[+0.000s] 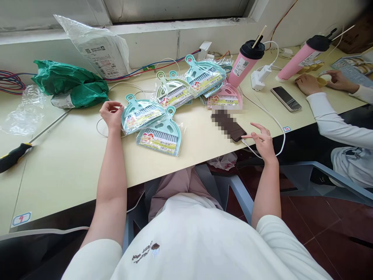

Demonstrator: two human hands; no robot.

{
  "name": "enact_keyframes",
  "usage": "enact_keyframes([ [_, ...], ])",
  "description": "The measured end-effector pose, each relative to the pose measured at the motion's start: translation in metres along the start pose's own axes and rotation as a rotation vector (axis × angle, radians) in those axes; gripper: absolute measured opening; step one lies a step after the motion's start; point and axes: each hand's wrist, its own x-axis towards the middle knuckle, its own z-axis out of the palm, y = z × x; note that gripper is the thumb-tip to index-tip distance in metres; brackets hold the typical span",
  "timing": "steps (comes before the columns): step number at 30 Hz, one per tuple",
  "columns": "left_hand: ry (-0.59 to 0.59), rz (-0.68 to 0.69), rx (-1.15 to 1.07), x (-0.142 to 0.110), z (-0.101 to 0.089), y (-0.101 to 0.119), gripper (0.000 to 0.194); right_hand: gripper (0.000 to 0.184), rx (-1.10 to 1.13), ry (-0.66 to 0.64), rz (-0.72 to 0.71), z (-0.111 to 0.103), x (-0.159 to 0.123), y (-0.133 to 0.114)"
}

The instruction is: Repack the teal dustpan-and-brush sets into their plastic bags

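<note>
My left hand (112, 113) pinches the left edge of a bagged light-blue dustpan and brush set (142, 113) lying on the table. A second light-blue bagged set (160, 136) lies against it, nearer the table's front edge. Behind them are a green set (175, 91), a stack of light-blue sets (205, 76) and a pink set (224, 98). On the right, my right hand (262, 143) has its fingers apart, the index finger at the lower end of a dark phone (237, 132). A white cable runs into that phone, and part of its screen is blurred out.
A green plastic bag (78, 87), clear packaging (101, 58) and a screwdriver (16, 155) lie leftward on the table (58, 179). Pink tumblers (241, 68), a white charger (260, 77) and another phone (286, 98) are rightward. A co-worker's hands (309, 83) work at the far right.
</note>
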Motion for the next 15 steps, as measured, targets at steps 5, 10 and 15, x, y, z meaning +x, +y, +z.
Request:
enact_keyframes([
  [5,-0.006,-0.006,0.013,0.002,0.0,-0.006,0.018,0.054,-0.036,-0.009,-0.003,0.007,0.003,0.006],
  [10,0.005,0.009,-0.032,0.002,0.0,-0.009,0.02,0.056,-0.1,0.029,-0.004,0.023,0.015,0.001],
  [15,-0.01,-0.01,-0.016,0.002,-0.001,-0.007,0.02,0.052,-0.146,0.032,-0.079,0.05,0.018,-0.054],
])
